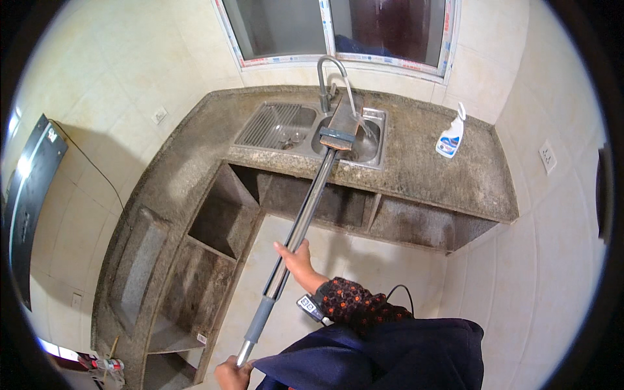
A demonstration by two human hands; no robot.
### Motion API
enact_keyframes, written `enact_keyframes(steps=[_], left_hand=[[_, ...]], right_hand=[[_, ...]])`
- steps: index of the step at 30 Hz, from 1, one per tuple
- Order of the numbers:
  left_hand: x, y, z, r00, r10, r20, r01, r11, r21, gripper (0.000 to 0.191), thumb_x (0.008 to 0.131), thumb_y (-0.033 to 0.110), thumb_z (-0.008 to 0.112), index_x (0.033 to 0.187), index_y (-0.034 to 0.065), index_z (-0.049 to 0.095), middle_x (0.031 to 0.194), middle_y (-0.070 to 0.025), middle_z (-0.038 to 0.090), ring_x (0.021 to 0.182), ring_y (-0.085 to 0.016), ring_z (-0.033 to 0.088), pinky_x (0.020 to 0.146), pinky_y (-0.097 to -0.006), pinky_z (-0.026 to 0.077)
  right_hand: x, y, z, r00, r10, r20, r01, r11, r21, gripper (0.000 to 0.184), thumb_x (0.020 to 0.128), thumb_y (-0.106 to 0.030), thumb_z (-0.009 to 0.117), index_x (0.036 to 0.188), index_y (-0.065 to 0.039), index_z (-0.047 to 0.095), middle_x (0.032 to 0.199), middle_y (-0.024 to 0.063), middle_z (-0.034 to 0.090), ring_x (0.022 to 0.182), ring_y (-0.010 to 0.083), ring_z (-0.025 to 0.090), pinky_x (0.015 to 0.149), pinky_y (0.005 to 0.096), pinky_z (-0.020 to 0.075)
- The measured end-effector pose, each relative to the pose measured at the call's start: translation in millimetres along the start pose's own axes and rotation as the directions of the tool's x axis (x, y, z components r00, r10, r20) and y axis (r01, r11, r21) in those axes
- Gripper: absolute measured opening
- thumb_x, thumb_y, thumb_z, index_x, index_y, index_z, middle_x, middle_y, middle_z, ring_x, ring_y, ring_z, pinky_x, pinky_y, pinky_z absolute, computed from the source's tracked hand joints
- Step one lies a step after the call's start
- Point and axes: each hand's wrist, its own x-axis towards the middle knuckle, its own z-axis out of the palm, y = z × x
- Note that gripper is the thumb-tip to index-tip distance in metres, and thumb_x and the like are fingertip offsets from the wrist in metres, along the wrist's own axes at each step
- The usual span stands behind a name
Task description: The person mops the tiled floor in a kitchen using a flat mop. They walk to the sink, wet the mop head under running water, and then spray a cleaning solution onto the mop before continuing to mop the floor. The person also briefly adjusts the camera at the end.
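Observation:
My right hand [298, 261] grips the metal pole of a flat mop [307, 217] about midway along it. At the bottom of the view, my left hand [233, 373] is closed around the pole's lower end, below a grey sleeve grip [259, 319]. The pole slants away from me, up to the mop head [344, 117], a long flat pad with a grey clamp across its near end. That head lies over the right basin of a stainless steel sink [383, 141]. Water runs from the curved faucet [320, 80] onto or beside the head and splashes into the basin.
A white spray bottle [451, 136] stands on the stone counter [409, 146] right of the sink. The counter bends left around open cupboards [219, 229]. A dark range hood [34, 204] hangs at left. A plastic bottle [113, 365] is at lower left. The window [385, 29] is behind the faucet.

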Motion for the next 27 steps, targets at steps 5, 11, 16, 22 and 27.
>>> enact_keyframes(steps=[5, 11, 16, 22, 27], left_hand=[[-65.0, -20.9, -83.0, 0.936, -0.164, 0.311, 0.229, 0.955, -0.188, 0.027, 0.079, 0.021, 0.071, 0.086, -0.0028, 0.061, 0.065, -0.0219, 0.056, 0.06, -0.026, 0.052, 0.06, -0.0405, 0.043], [-142.8, -40.1, -155.9, 0.632, -0.656, 0.412, 0.7, 0.712, 0.06, 0.04, 0.074, 0.021, 0.077, 0.102, -0.0037, 0.064, 0.088, -0.0222, 0.065, 0.075, -0.032, 0.06, 0.069, -0.039, 0.047], [-100.2, -14.5, -106.0, 0.782, -0.577, 0.237, 0.558, 0.817, 0.149, 0.05, 0.08, 0.042, 0.067, 0.109, 0.0018, 0.064, 0.097, -0.024, 0.065, 0.095, -0.04, 0.062, 0.076, -0.0448, 0.048], [-43.0, -1.6, -65.9, 0.931, -0.35, -0.102, 0.359, 0.929, 0.09, 0.035, 0.058, 0.024, 0.08, 0.06, -0.0009, 0.055, 0.055, -0.0234, 0.052, 0.054, -0.041, 0.056, 0.051, -0.0459, 0.043], [-56.9, 3.2, -85.2, 0.952, -0.277, 0.129, 0.275, 0.961, 0.032, 0.034, 0.076, 0.03, 0.075, 0.083, -0.0014, 0.064, 0.065, -0.0226, 0.055, 0.054, -0.028, 0.046, 0.054, -0.042, 0.041]], right_hand=[[61.7, -4.9, -23.1, 0.991, -0.047, -0.122, 0.052, 0.998, 0.038, 0.066, 0.073, -0.036, 0.079, 0.111, 0.007, 0.047, 0.105, 0.0173, 0.059, 0.097, 0.0251, 0.057, 0.085, 0.0358, 0.0465], [136.9, -10.9, -57.1, 0.994, 0.108, -0.02, -0.105, 0.989, 0.107, 0.101, 0.07, -0.05, 0.077, 0.136, 0.011, 0.03, 0.136, 0.0278, 0.04, 0.127, 0.0373, 0.041, 0.105, 0.0399, 0.0321], [52.0, -26.7, -9.4, 0.995, 0.096, 0.0, -0.095, 0.98, 0.173, 0.062, 0.079, -0.044, 0.072, 0.115, 0.0, 0.046, 0.096, 0.0111, 0.059, 0.084, 0.0175, 0.055, 0.073, 0.0322, 0.0475], [-28.6, -36.9, 31.3, 0.986, -0.008, 0.165, -0.027, 0.977, 0.211, 0.073, 0.084, -0.034, 0.07, 0.128, 0.002, 0.026, 0.12, 0.0165, 0.048, 0.109, 0.0232, 0.05, 0.093, 0.0355, 0.0433], [-13.8, -45.3, 12.1, 0.968, -0.03, 0.248, -0.056, 0.942, 0.332, 0.05, 0.085, -0.022, 0.07, 0.119, 0.0, 0.039, 0.104, 0.009, 0.057, 0.089, 0.0148, 0.057, 0.075, 0.0297, 0.0499]])
